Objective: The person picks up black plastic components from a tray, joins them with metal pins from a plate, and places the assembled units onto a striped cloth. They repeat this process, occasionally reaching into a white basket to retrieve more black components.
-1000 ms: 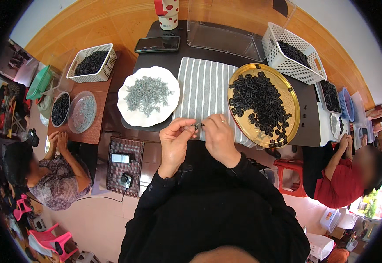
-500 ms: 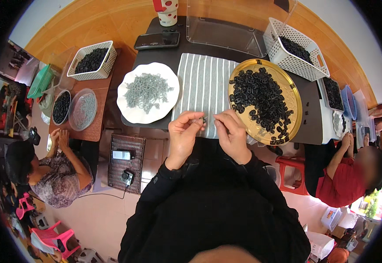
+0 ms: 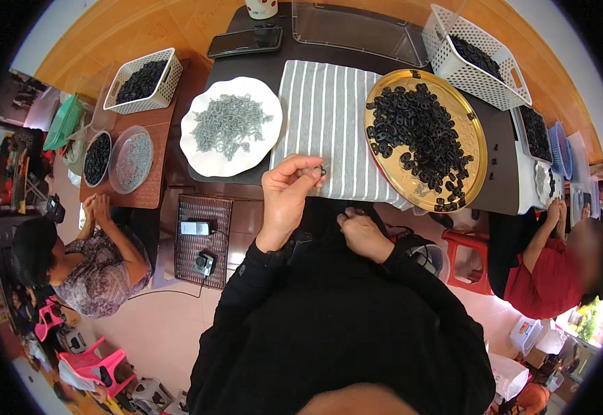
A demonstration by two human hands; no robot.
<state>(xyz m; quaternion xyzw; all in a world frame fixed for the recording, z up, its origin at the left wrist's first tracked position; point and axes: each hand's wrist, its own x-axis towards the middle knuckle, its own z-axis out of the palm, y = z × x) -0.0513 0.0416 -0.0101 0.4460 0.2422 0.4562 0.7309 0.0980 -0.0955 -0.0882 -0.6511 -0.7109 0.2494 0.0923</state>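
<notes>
My left hand [image 3: 287, 200] is above the near edge of a grey-and-white striped cloth [image 3: 322, 111], pinching a small dark piece [image 3: 323, 170] between thumb and fingertips. My right hand [image 3: 366, 235] is lower, against my black clothing below the table edge. Its fingers are curled, and whatever they may hold is hidden. To the left of the cloth, a white wavy-rimmed plate [image 3: 194, 153] bears a heap of small grey, hook-like pieces [image 3: 231, 123]. On the right, a round gold tray [image 3: 476, 149] holds many small black pieces [image 3: 419, 131] with holes in them.
A phone [image 3: 244, 41] and a clear plastic lid [image 3: 357, 31] are at the back. White baskets [image 3: 505, 90] of black pieces flank the table. One person [image 3: 94, 270] sits at left, another in a red shirt [image 3: 536, 277] at right. A red stool [image 3: 467, 259] stands below the tray.
My right hand has moved away from my left, down and toward my body. The left still pinches the small piece. The view has tilted, shifting the table upward.
</notes>
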